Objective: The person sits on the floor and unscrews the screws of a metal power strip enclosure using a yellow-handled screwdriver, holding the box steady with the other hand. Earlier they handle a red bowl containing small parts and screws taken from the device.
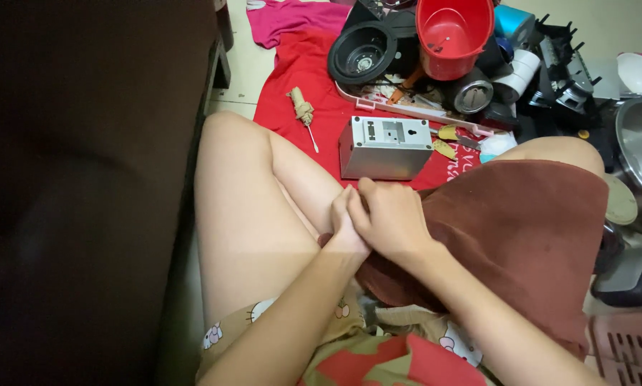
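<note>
While the person sits on the floor, the left hand (344, 225) and right hand (389, 218) press together, fingers clenched on the edge of a brown cloth (521, 229) draped over the lap. It looks soft, light and limp, best gripped by a bunched fold. A grey box (385, 148) sits just beyond on a red cloth (292, 71).

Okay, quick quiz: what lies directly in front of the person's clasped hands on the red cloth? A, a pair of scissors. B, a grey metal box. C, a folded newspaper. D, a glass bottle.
B: a grey metal box sits on the red cloth just beyond the left hand and right hand, which are pressed together over a brown towel.
</note>
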